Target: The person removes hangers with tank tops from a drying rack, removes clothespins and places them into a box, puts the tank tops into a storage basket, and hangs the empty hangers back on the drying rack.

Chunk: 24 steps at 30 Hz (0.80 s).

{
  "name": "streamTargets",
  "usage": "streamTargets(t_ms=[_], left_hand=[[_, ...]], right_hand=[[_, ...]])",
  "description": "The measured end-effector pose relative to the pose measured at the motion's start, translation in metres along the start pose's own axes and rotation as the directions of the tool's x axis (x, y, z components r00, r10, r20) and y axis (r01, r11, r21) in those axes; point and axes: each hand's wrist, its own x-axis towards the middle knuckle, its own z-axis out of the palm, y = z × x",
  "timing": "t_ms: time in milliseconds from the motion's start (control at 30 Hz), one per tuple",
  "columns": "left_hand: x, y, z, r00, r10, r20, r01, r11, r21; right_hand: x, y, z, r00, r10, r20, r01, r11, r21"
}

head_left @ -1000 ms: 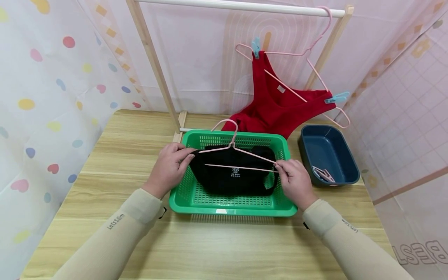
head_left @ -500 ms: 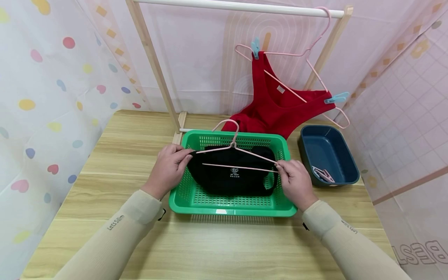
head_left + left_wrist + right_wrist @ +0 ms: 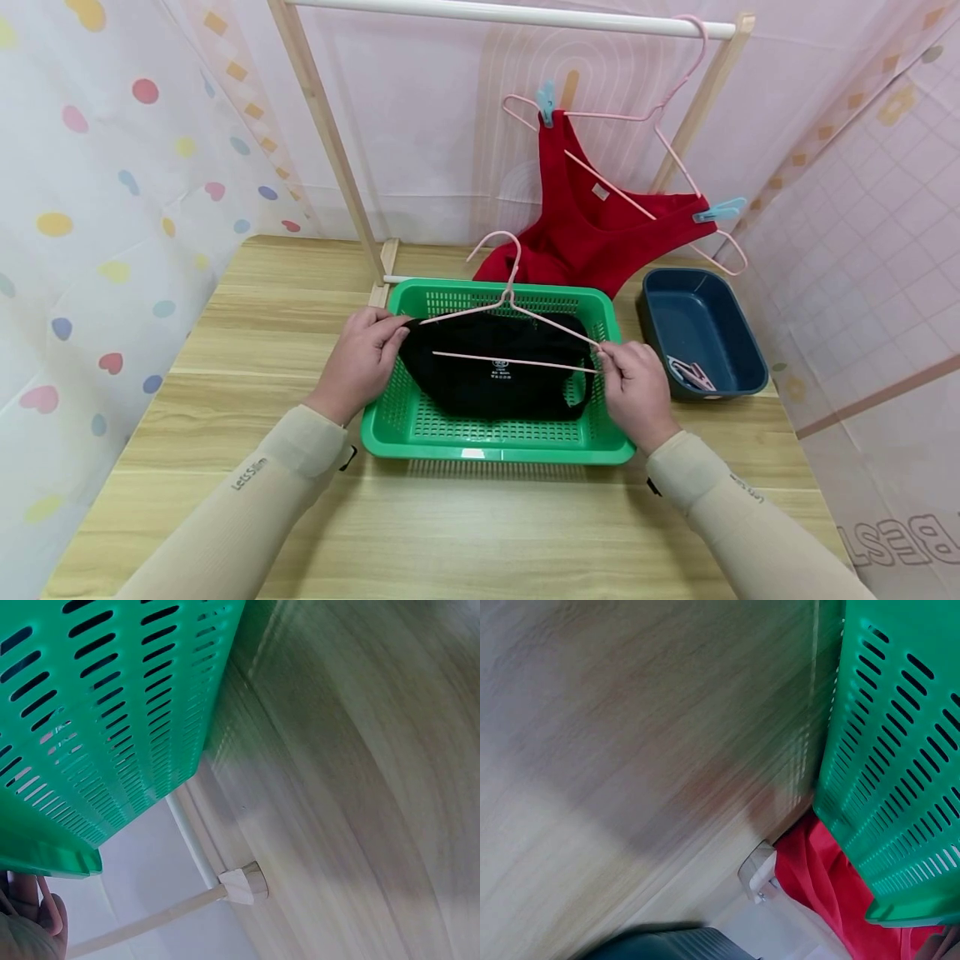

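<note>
A pink clothes hanger (image 3: 514, 362) lies across a black garment (image 3: 487, 400), hook raised toward the back. The garment, with a small white print, rests in a green perforated basket (image 3: 480, 455). My left hand (image 3: 356, 358) pinches the garment's left strap around the hanger's left end; a pink loop of the hanger end (image 3: 51, 911) shows by the fingers in the left wrist view. My right hand (image 3: 637, 387) grips the hanger's right end. Beside that hand hangs the garment's right strap, a loose loop inside the basket.
Behind the basket a red tank top (image 3: 585, 237) hangs on another pink hanger with light blue clothespins (image 3: 546, 102), from the rack's white rod (image 3: 510, 12). A dark blue bin (image 3: 697, 312) at right holds pink and white clothespins (image 3: 692, 373). All stands on a wooden table (image 3: 480, 533).
The hanger's hook has risen toward the back and shifted slightly right. My left hand has drawn the strap a little left; my right hand keeps its grip.
</note>
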Motion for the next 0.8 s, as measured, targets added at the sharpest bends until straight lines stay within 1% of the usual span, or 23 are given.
streamTargets(t_ms=[100,233,533,800], left_hand=[[0.000,0.000,0.000,1.000,-0.022,0.004,0.022,1.000,-0.001],[0.001,0.001,0.000,0.999,-0.033,-0.003,0.033,0.999,-0.001],[0.002,0.002,0.002,0.998,-0.054,-0.006,0.054,0.999,-0.005],[0.004,0.001,0.003,0.999,-0.042,-0.005,0.042,0.999,0.001]], right_hand=[[0.000,-0.001,0.000,1.000,-0.002,-0.028,0.002,1.000,0.006],[0.000,-0.001,-0.001,0.999,0.008,-0.050,-0.008,1.000,0.016],[-0.001,0.003,-0.008,0.999,0.013,-0.045,-0.012,0.999,0.034],[0.001,0.009,-0.015,0.998,0.033,-0.047,-0.031,0.999,0.029]])
